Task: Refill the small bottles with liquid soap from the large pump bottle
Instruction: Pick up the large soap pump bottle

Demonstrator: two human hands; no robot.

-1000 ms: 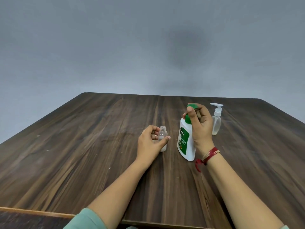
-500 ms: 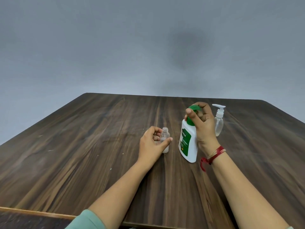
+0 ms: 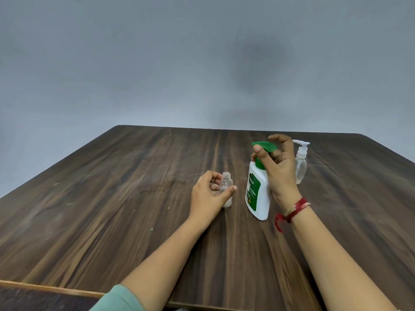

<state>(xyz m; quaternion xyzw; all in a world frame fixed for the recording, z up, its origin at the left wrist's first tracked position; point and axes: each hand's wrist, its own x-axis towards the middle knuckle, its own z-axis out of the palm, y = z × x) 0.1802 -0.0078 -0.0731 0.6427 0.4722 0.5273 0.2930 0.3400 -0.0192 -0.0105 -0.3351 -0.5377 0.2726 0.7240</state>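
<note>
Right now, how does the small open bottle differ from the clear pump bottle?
The small clear plastic bottle has an open neck; the clear plastic bottle with a white pump is capped by it. The small one is shorter and the left hand holds it; no hand holds the pump one. Both are transparent and upright on the wooden table.

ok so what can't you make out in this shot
Head view:
- Fill level of the small clear open-necked bottle: the left hand holding it covers its lower body.
- Green pump's neck on the large white plastic bottle: wrapped by the right hand.
- Left side of the clear plastic pump bottle behind: hidden by that hand.
- Label's fine print: too small.
</note>
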